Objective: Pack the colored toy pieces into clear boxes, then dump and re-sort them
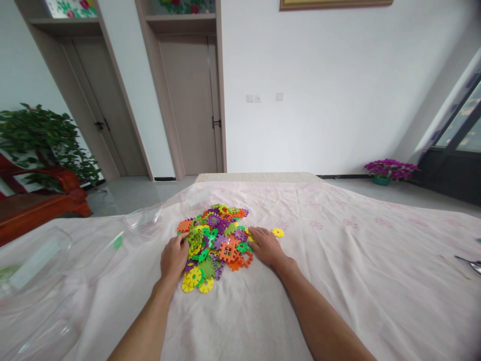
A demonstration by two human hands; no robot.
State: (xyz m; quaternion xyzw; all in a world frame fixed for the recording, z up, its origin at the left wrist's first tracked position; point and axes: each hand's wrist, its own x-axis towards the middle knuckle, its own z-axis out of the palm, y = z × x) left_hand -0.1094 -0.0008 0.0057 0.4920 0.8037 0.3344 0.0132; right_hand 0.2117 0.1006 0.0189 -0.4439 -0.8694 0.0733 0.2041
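Note:
A heap of plastic interlocking toy pieces (214, 233) lies on the cloth between my hands. Among them are orange notched squares (228, 249), purple and green squares, and yellow notched discs (194, 277). My left hand (175, 255) rests against the heap's left side, its fingertips touching green pieces. On the right side, my right hand (266, 244) lies low with fingers stretched toward the heap, over some yellow pieces. A single yellow disc (278, 232) sits just beyond my right hand, apart from the pile. Neither hand has a piece lifted.
Clear plastic containers (144, 219) stand on the left of the pink-patterned tablecloth (338, 281). Dark cutlery (469, 261) lies at the far right edge. A wooden armchair (63, 193) and a leafy plant (37, 140) are beyond the left; purple flowers (391, 169) stand by the far wall.

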